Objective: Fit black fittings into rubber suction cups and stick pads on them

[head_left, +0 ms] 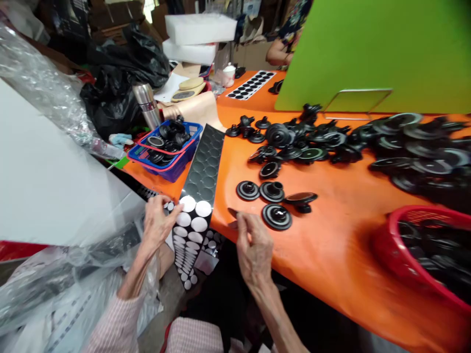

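A long strip of round black stickers (204, 164) lies over the table's near edge. Its lower part hangs down and shows white circles (199, 224) where the backing is bare. My left hand (158, 220) pinches the strip's left edge beside the topmost white circles. Just right of the strip, my right hand (254, 245) holds a thin dark round sticker (232, 213), seen nearly edge-on between thumb and fingers. Close to it stand a black suction-cup-like part (277, 216) with a ringed disc, two similar parts, and one tipped on its side (300, 200).
Many black parts (331, 139) are heaped across the orange table (316, 255). A red basket (395, 245) of parts stands at right, a blue basket (176, 169) at left. A green board (368, 49) rises behind; another person's arm (278, 53) shows beyond. White board (62, 176) fills the left.
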`<state>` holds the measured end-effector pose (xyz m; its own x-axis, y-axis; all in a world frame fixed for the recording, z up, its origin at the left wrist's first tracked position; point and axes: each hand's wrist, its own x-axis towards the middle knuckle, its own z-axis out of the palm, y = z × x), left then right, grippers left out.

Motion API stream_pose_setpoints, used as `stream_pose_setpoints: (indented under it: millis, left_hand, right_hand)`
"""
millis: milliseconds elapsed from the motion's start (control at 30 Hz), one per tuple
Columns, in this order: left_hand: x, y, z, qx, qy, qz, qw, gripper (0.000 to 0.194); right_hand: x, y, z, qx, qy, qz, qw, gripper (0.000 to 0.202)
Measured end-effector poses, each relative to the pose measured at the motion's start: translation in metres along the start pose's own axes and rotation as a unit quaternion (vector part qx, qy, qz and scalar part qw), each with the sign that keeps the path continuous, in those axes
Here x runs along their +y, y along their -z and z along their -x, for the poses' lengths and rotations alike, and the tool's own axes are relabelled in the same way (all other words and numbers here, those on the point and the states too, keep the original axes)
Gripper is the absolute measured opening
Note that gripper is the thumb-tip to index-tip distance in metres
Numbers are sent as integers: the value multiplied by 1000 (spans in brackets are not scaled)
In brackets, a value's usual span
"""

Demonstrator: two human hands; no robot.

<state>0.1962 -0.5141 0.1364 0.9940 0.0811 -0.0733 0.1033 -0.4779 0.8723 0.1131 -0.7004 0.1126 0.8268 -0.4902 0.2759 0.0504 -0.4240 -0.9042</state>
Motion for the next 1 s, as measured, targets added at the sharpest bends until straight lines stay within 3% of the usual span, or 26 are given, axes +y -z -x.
stream_pose_setpoints:
  millis: [33,100,167,200,267,333,400,467,533,600,700,767,867,933,1000]
  left_hand:
    - [7,-3,8,3,-8,-2,1000,33]
    - [23,-14,24,-123,27,66,990,33]
    - [38,-28,38,-261,82,161,948,34]
    - [44,-36,43,-292,100,200,930,33]
    - [56,-51,50,-314,107,240,912,32]
    - [68,-66,51,-346,81,213,910,29]
    - [82,-83,46,-344,7,134,929,24]
    - [97,-105,37,-264,-99,46,958,19]
    - [110,-132,25,-182,-196,-9,964,15]
    - [118,-160,11,-195,-239,-18,951,20]
    - [122,-188,-7,-240,-238,10,941,21]
    - [123,-190,-15,-243,-223,30,944,17]
    - [125,-173,-15,-275,-172,84,942,20]
    - [124,-154,-7,-332,-60,190,922,24]
    - [121,-138,6,-375,86,308,870,26]
  right_hand:
    - [-3,2,6,-2,23,4,1000,24]
    - [-10,3,16,-20,65,8,998,23]
    - [-15,5,24,-58,92,5,994,26]
    - [-16,8,26,-68,90,-1,994,31]
    - [-14,19,26,-58,33,-36,997,37]
    - [-8,32,22,-17,-68,-94,993,26]
    - [-2,46,15,33,-136,-144,980,21]
    - [4,59,9,87,-140,-164,973,24]
    - [7,73,5,113,-123,-164,972,23]
    - [11,87,7,108,-105,-151,977,22]
    - [17,106,15,73,-95,-122,985,19]
    - [21,115,20,56,-83,-91,991,18]
    - [22,123,21,58,-38,-30,997,18]
    - [18,124,19,55,-29,-13,998,18]
    - [12,124,16,53,-51,-34,997,30]
